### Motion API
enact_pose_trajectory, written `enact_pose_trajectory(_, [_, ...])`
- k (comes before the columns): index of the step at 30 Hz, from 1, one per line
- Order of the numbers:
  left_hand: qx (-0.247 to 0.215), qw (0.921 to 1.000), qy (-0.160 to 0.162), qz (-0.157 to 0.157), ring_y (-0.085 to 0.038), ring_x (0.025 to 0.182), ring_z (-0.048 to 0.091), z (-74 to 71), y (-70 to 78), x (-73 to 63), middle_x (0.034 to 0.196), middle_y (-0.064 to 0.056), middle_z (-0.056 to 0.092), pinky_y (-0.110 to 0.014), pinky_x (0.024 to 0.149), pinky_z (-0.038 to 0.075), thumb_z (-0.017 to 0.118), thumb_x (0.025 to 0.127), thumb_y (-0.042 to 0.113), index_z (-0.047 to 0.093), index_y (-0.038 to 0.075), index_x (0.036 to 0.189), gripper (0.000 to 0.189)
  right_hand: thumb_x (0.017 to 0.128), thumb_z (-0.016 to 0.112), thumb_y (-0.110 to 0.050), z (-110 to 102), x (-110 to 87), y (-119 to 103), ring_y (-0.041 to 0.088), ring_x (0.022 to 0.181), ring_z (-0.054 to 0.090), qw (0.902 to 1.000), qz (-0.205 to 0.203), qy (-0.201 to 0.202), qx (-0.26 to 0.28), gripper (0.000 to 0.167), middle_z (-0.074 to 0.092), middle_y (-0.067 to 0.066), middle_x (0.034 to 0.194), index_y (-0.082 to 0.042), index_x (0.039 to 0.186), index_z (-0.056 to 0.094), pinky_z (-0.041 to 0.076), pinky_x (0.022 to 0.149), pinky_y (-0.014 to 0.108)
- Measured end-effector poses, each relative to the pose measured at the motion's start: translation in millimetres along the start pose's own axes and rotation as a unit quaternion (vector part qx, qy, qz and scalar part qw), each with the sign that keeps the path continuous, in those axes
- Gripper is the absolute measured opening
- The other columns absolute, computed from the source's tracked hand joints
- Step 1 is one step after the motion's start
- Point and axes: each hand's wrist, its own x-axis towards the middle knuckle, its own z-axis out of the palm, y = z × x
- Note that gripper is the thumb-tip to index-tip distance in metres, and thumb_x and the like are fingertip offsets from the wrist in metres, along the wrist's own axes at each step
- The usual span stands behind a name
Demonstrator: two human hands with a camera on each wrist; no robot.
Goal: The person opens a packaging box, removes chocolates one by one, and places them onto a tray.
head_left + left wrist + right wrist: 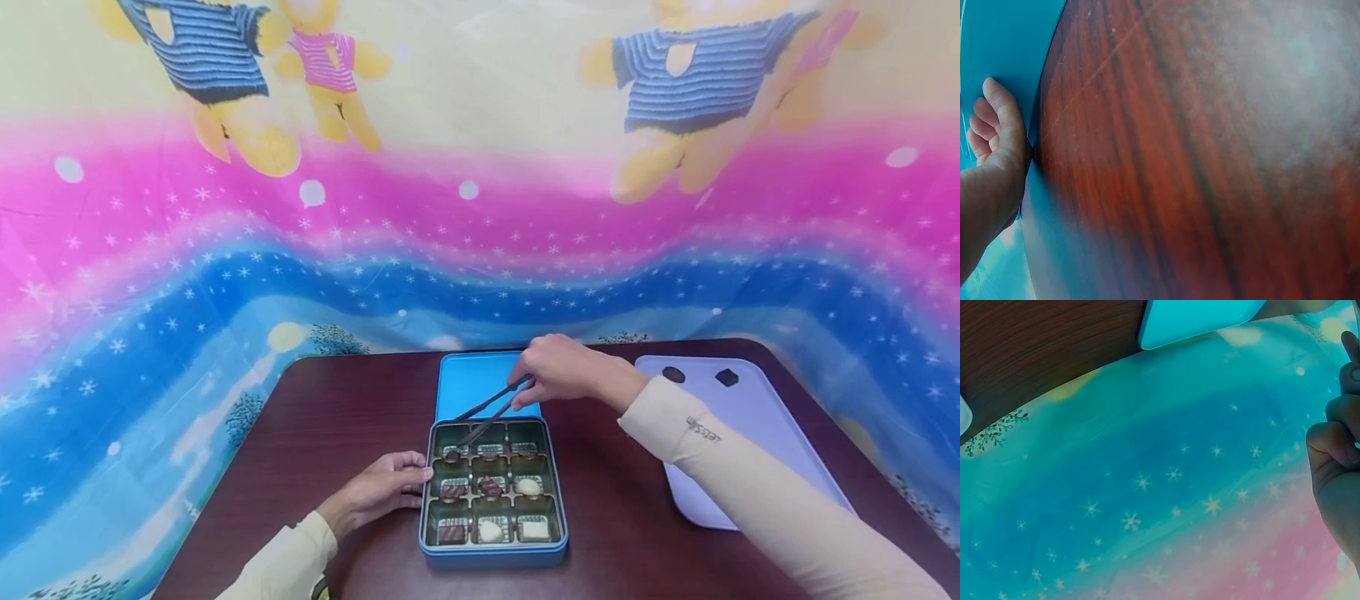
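In the right wrist view the right hand (1335, 462) is cut by the right edge; only some curled fingers show, and the tongs (491, 411) in that hand are not visible there. The blue lid (1200, 319) is cut by the top edge. In the left wrist view the left hand (994, 134) is cut at the left edge, and the table (1210, 156) is blurred. In the head view the chocolates (489, 487) are too small to tell their shapes, and the tips of the tongs are unclear.

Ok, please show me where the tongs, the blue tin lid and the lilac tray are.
tongs (491, 411), head view, middle of the two dark arms.
blue tin lid (468, 383), head view, its bare inner face.
lilac tray (757, 417), head view, a bare part of its surface.
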Motion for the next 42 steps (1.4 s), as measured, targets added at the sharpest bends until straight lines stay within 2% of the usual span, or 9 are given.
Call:
enact_pose_trajectory(3, [-0.002, 1.0000, -0.001, 0.000, -0.017, 0.088, 0.064, 0.2, -0.1, 0.1, 0.096, -0.004, 0.066, -0.035, 0.080, 0.055, 0.061, 0.096, 0.010, 0.050, 0.002, 0.104, 0.016, 0.088, 0.072, -0.047, 1.4, 4.1, -2.5, -0.005, 0.064, 0.059, 1.0000, 0.001, -0.007, -0.001, 0.030, 0.074, -0.011, 0.085, -0.022, 0.103, 0.078, 0.054, 0.069, 0.027])
enact_pose_trajectory(9, [-0.003, 1.0000, -0.005, 0.004, -0.016, 0.089, 0.064, -0.6, -1.1, 0.7, 0.096, -0.004, 0.066, -0.034, 0.079, 0.055, 0.057, 0.097, 0.007, 0.050, 0.003, 0.104, 0.011, 0.087, 0.074, -0.046, 5.0, 12.7, -6.8, -0.002, 0.069, 0.062, 0.9997, 0.006, -0.020, -0.011, 0.029, 0.076, -0.009, 0.091, -0.022, 0.103, 0.079, 0.055, 0.072, 0.027])
enact_pose_trajectory(23, [0.005, 1.0000, 0.003, 0.000, -0.016, 0.086, 0.064, -0.4, -0.5, 1.1, 0.094, -0.003, 0.065, -0.034, 0.078, 0.055, 0.062, 0.096, 0.011, 0.049, 0.002, 0.103, 0.017, 0.085, 0.074, -0.050, 6.6, 29.3, -16.7, 0.001, 0.060, 0.053, 0.9972, 0.012, -0.048, -0.057, 0.027, 0.070, -0.014, 0.077, -0.024, 0.090, 0.078, 0.047, 0.060, 0.023])
enact_pose_trajectory(27, [0.006, 1.0000, 0.004, -0.002, -0.015, 0.086, 0.064, -0.1, 0.1, 1.2, 0.094, -0.003, 0.066, -0.033, 0.077, 0.055, 0.063, 0.095, 0.012, 0.049, 0.002, 0.104, 0.019, 0.084, 0.075, -0.050, 3.9, 35.6, -21.8, 0.002, 0.061, 0.055, 0.9953, 0.020, -0.061, -0.072, 0.026, 0.070, -0.014, 0.077, -0.025, 0.090, 0.079, 0.048, 0.061, 0.024])
enact_pose_trajectory(33, [0.010, 0.9999, 0.009, -0.004, -0.016, 0.086, 0.064, 0.2, 1.7, 0.6, 0.095, -0.004, 0.066, -0.034, 0.077, 0.056, 0.062, 0.097, 0.012, 0.050, 0.004, 0.103, 0.016, 0.084, 0.074, -0.050, 2.4, 46.4, -28.8, 0.004, 0.073, 0.063, 0.9906, 0.035, -0.095, -0.092, 0.029, 0.074, -0.012, 0.088, -0.025, 0.097, 0.079, 0.053, 0.069, 0.026])
enact_pose_trajectory(42, [0.011, 0.9999, 0.010, -0.006, -0.016, 0.086, 0.064, 0.0, 1.5, 1.0, 0.096, -0.004, 0.066, -0.033, 0.077, 0.056, 0.061, 0.098, 0.012, 0.049, 0.005, 0.103, 0.014, 0.083, 0.075, -0.052, 7.7, 59.3, -33.9, 0.004, 0.068, 0.057, 0.9861, 0.048, -0.123, -0.102, 0.025, 0.069, -0.015, 0.076, -0.027, 0.088, 0.078, 0.050, 0.066, 0.024])
